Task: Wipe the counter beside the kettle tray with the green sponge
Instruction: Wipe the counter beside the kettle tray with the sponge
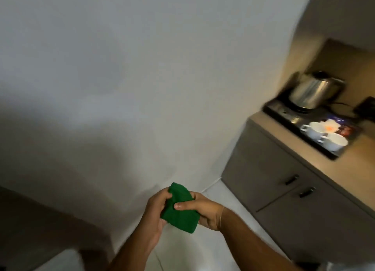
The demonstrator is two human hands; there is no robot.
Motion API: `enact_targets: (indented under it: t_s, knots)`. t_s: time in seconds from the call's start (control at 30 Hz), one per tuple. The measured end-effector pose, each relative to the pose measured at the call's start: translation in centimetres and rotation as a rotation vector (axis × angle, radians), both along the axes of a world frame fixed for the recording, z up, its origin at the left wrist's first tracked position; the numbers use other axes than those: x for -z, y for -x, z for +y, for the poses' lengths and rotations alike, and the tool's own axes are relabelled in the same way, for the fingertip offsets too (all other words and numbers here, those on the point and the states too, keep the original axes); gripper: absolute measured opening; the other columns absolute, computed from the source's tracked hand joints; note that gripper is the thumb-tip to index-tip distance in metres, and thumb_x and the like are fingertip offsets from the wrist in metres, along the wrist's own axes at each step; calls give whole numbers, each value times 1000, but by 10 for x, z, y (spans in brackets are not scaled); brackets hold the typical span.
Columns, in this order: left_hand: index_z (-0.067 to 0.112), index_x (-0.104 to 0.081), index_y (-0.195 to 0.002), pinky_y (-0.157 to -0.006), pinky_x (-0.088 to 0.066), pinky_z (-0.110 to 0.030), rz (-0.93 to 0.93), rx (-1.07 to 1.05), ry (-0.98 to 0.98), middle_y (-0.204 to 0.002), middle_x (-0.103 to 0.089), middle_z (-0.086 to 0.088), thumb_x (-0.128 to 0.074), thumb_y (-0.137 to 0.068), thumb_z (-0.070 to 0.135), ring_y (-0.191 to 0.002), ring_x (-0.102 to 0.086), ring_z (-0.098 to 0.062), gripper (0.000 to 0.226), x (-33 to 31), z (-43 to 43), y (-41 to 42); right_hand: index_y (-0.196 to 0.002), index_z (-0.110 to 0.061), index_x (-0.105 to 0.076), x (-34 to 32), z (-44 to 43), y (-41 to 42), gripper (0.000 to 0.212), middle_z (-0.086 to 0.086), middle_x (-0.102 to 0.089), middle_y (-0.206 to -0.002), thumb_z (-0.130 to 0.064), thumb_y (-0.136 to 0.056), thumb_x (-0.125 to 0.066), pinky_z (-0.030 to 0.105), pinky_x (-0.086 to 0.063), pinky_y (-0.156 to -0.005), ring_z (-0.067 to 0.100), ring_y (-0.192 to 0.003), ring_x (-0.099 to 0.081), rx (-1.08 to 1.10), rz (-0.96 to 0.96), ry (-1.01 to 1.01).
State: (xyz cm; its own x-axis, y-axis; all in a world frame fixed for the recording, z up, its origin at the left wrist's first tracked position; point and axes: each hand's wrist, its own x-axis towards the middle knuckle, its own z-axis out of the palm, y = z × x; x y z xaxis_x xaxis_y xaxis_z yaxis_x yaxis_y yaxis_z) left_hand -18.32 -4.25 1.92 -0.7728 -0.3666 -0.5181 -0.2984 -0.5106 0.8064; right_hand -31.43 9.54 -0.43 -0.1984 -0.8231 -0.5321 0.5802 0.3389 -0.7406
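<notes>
Here both hands meet low in the middle of the view, held out in front of the body above a pale floor [239, 220] and well apart from the desk [357, 169]. The left hand [155, 212] curls its fingers over the upper left edge of the green sponge [179, 209], while the right hand [205, 209] closes on the sponge from the other side, its thumb lying across the front face. So both hands are clamped on the sponge, which sits folded or bunched between them. The forearms rise from the bottom edge, and a thin band circles the right wrist.

The desk runs along the right side, above grey cabinet doors [284, 185] with dark handles. On it lies a black kettle tray [276, 108]. A steel kettle [315, 92] stands at the far end of the tray. At the near end are two white cups [324, 135], side by side, with what seem to be small sachets behind them, too blurred to tell. A plain wall [121, 77] fills the left of the view.
</notes>
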Motion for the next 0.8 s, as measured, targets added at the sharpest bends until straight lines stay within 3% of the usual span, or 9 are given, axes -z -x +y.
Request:
enact_targets:
  t_s: [0.07,0.17,0.23,0.33,0.5,0.57,0.63,0.7,0.8]
  knots:
    - [11,-81,-117,-86,-66,-47,-1,140,-4,-118,-80,-23,-71,-94,29,-110,-78,-37,31,0,29,56,-146,-4,-65,8,53,30,57,26,-63,-151,-10,-93,-84,58,-37,-128,46,-148,-52,177,-97,104]
    - [14,-78,-125,-83,-68,-43,25,256,-33,-120,-81,-19,-75,-96,9,-111,-79,-35,29,4,86,129,-155,-3,-55,20,130,62,56,30,-55,-157,-2,-102,-72,58,-36,-128,46,-149,-51,455,-205,215]
    - [12,-73,-132,-92,-67,-47,35,368,-58,-125,-80,-19,-70,-99,5,-117,-77,-37,34,7,132,174,-154,-2,-56,26,178,82,56,32,-54,-157,0,-100,-72,59,-40,-125,47,-147,-53,653,-229,251]
    - [8,-71,-136,-108,-59,-52,15,482,121,-129,-78,-19,-67,-101,3,-119,-75,-36,36,15,208,239,-146,-1,-64,29,244,114,56,33,-61,-149,4,-92,-77,60,-47,-120,49,-140,-59,947,-247,248]
    - [17,-67,-141,-88,-59,-25,46,536,524,-119,-76,-4,-68,-103,16,-112,-73,-21,38,24,321,333,-143,-1,-64,23,344,168,53,31,-72,-135,-2,-92,-76,58,-50,-117,49,-132,-65,1397,-334,163]
    - [23,-63,-146,-100,-55,-32,125,608,836,-130,-72,-2,-66,-104,25,-126,-66,-22,42,31,355,367,-138,-5,-69,14,383,192,44,25,-78,-127,-4,-95,-76,51,-63,-100,42,-121,-74,1551,-226,110]
    - [24,-57,-153,-113,-48,-37,294,721,1164,-146,-65,-1,-62,-104,32,-138,-57,-21,50,40,380,394,-132,-11,-72,3,417,214,37,17,-82,-122,-6,-96,-78,45,-66,-94,35,-112,-79,1679,-40,20]
    - [23,-44,-162,-127,-35,-45,407,900,1385,-165,-50,-1,-55,-105,41,-154,-42,-22,61,52,408,420,-127,-18,-73,0,456,240,33,14,-81,-124,-9,-96,-80,45,-62,-100,28,-108,-78,1820,140,-126]
    - [23,-12,-172,-137,-8,-47,400,1126,1550,-181,-14,1,-36,-108,54,-168,-6,-20,75,72,441,451,-137,-14,-68,3,508,278,41,12,-75,-133,-19,-98,-79,44,-56,-110,28,-120,-71,1936,392,-526]
